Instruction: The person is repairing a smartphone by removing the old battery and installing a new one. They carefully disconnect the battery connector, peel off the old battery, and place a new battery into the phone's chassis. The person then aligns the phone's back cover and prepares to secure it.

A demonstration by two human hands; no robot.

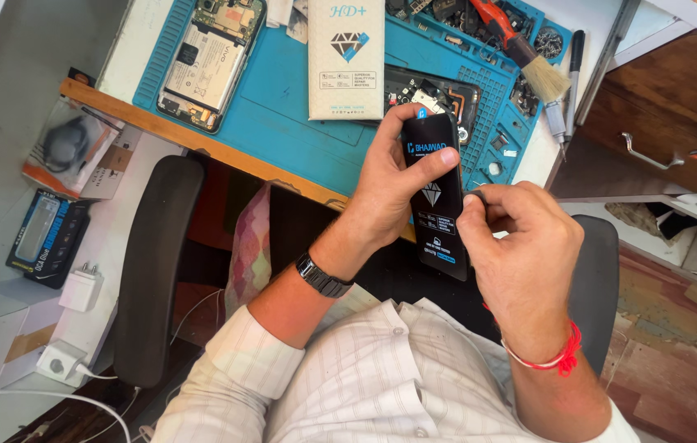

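A phone screen panel (436, 197) is held between the left hand (394, 184) and the right hand (517, 246). Beyond the grip a repair mat (299, 123) is spread, with a flat box (347, 57) directly behind, an opened phone (209, 61) behind and leftward, and a brush (529, 61) behind and rightward.

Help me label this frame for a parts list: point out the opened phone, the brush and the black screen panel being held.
opened phone (205, 61): head view, on its exposed battery.
brush (547, 79): head view, on the pale bristles.
black screen panel (439, 209): head view, on its printed face between the hands.
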